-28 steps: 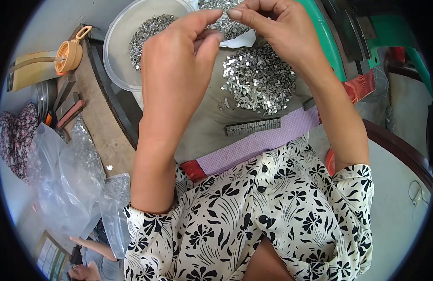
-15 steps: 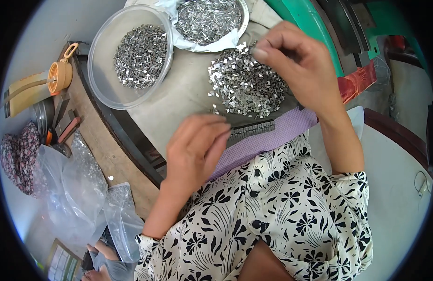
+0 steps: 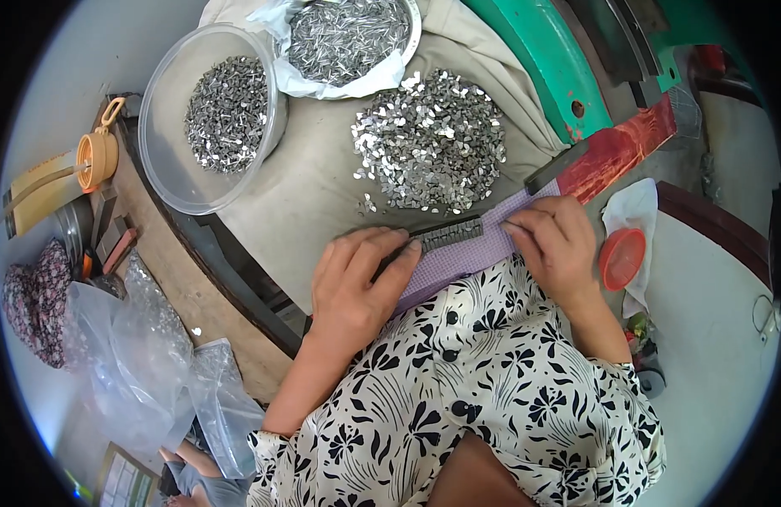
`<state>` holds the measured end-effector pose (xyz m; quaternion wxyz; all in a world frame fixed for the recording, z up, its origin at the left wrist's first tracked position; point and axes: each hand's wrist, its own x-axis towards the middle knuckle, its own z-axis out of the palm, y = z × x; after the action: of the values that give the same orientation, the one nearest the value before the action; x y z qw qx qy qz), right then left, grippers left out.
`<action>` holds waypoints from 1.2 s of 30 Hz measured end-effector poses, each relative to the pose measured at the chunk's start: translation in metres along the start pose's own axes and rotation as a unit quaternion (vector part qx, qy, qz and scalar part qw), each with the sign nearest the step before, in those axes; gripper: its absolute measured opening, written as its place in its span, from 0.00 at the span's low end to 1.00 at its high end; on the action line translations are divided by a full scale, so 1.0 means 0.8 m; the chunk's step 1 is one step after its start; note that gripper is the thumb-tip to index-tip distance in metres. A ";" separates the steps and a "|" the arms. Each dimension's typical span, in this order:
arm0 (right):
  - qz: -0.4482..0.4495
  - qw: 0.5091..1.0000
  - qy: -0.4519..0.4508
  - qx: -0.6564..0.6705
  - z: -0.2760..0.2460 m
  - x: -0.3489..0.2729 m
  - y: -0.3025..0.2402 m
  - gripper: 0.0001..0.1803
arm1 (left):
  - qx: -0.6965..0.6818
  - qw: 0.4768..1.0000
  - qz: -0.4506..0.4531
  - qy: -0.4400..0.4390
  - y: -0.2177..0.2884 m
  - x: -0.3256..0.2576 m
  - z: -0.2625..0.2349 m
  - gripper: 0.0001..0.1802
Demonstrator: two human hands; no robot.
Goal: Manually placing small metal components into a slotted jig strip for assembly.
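Observation:
A dark, narrow bar with a row of small metal pieces (image 3: 454, 233) lies along the near edge of the work surface, beside a lavender checked cloth (image 3: 458, 258). My left hand (image 3: 356, 279) closes on the bar's left end, thumb and fingers pressed together. To the right of the bar, my right hand (image 3: 557, 247) is over the cloth with thumb and forefinger pinched; what lies between them is too small to tell. Just beyond the bar spreads a heap of small silvery metal chips (image 3: 432, 139).
A clear round tub (image 3: 158, 152) of small metal pieces stands at the far left. Beside it, a lined bowl (image 3: 414, 34) holds thin metal pins. A green metal frame (image 3: 538, 63) borders the right. Plastic bags (image 3: 124, 355) lie left; an orange-red lid (image 3: 622, 258) lies right.
My right hand has come down from the chip heap to beside the bar's right end. My left hand has shifted slightly and now grips the bar's left end. The whole view has shifted a little.

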<state>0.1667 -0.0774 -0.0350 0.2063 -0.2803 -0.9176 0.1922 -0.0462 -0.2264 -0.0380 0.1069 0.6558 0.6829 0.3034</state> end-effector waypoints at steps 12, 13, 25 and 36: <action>-0.047 0.998 0.039 -0.014 0.017 -0.013 0.009 0.14 | 0.030 0.998 0.046 -0.014 0.012 0.016 -0.001 0.16; -0.041 0.998 0.045 -0.008 0.017 -0.013 0.010 0.14 | 0.030 0.998 0.047 -0.014 0.014 0.020 0.001 0.16; -0.033 0.998 0.056 0.010 0.013 -0.012 0.012 0.13 | -0.013 0.997 0.040 -0.062 0.018 0.035 0.010 0.20; -0.024 0.999 0.028 0.034 0.010 -0.007 0.007 0.12 | 0.006 0.998 -0.052 -0.043 0.000 0.003 -0.009 0.20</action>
<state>0.1694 -0.0786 -0.0459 0.2463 -0.2559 -0.9109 0.2099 -0.0506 -0.2263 -0.0320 0.1481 0.6325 0.7126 0.2650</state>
